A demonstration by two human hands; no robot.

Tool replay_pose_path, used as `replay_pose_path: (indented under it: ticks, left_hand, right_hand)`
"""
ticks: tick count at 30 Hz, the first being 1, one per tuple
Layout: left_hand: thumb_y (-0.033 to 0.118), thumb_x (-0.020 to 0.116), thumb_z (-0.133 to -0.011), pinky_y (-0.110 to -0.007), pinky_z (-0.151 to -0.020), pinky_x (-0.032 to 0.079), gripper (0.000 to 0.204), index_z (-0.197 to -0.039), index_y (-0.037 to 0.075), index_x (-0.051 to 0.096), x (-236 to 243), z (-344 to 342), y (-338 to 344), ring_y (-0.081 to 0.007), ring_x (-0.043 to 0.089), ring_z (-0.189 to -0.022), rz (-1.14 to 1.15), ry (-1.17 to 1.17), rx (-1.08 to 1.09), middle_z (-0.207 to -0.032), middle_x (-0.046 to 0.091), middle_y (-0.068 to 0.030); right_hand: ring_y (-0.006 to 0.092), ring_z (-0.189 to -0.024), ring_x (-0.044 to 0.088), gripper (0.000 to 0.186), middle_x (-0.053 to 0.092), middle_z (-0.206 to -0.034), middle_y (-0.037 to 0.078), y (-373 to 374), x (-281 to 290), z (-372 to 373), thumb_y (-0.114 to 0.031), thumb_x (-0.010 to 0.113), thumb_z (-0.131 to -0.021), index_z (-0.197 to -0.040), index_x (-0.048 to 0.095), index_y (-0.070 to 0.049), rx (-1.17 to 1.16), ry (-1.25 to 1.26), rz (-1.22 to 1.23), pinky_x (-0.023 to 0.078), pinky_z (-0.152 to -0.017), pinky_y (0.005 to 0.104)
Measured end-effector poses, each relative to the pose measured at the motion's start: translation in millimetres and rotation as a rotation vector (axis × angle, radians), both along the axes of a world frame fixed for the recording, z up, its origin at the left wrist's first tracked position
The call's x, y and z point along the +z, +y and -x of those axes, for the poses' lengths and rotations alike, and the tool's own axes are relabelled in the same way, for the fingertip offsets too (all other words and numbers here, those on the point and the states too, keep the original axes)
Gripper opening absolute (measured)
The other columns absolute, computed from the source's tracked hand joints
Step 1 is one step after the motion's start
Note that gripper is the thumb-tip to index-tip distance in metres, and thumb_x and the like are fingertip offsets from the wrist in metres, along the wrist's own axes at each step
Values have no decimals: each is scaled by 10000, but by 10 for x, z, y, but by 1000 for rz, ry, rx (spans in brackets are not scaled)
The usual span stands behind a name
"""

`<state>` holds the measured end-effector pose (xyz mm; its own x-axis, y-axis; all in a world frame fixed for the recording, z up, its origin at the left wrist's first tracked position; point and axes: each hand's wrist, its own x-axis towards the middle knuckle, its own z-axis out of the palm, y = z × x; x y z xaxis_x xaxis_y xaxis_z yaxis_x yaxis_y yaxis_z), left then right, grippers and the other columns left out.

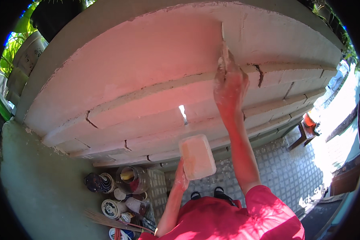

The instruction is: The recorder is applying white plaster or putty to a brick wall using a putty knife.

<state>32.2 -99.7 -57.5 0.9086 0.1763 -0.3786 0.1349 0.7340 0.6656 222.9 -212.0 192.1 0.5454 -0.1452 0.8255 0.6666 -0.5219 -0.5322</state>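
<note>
The left hand (181, 179) grasps a tub (197, 157) and the right hand (231, 83) a scraper (223, 33) at the wall (148, 52), apparently mid-smoothing, with steady pressure likely needed next.

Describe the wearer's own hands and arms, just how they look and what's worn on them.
Both the left hand and the right hand are ungloved, and no watch or bracelet shows on either wrist. Pale, chalky smears mark the right hand. The forearms are bare. The right sleeve is red, plain and dappled with light, part of a red shirt.
</note>
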Motion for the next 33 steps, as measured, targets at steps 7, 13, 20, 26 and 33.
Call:
replay_pose_path:
  ticks: [7, 13, 20, 26, 33]
  left_hand:
    - [449, 392, -969, -380, -1055, 364, 599, -1418, 59, 313, 83, -6, 4, -222, 447, -1261, 4, 19, 4, -1387, 444, -81]
    - [441, 405, -968, -378, -1057, 361, 602, -1416, 50, 310, 111, 16, 27, -224, 445, -1262, 1, 0, 26, -1388, 440, -91]
    - [477, 407, -958, -374, -1059, 353, 636, -1414, 44, 312, 70, -68, -97, -218, 436, -1270, -19, 5, -17, -1398, 431, -87]
    - [465, 398, -963, -385, -1061, 352, 615, -1410, 49, 326, 43, -136, -153, -221, 445, -1263, -8, 31, -28, -1389, 442, -86]
    - [468, 394, -964, -386, -1057, 359, 612, -1414, 59, 323, 3, -105, -114, -221, 444, -1266, 2, 5, -5, -1389, 445, -84]
  right_hand:
    - [322, -669, 607, 417, 621, -710, 175, 748, -136, 195, 18, 573, -707, -1124, 571, 13, 159, -170, 214, 513, -597, 438]
    - [371, -663, 571, 325, 607, -731, 206, 237, 57, -19, -13, 568, -753, -1077, 570, 14, 446, -155, -56, 472, -590, 427]
    - [415, -613, 540, 160, 581, -686, 229, -438, 307, -716, -53, 538, -748, -861, 604, 39, 143, 37, -148, 452, -621, 437]
    - [178, -542, 543, 196, 614, -640, 155, -939, 283, -844, -76, 600, -810, -977, 662, 7, -88, -167, -73, 460, -581, 338]
    - [312, -556, 583, 231, 611, -643, 181, -975, 404, -455, -159, 599, -855, -1024, 674, -22, -278, -37, 5, 468, -575, 369]
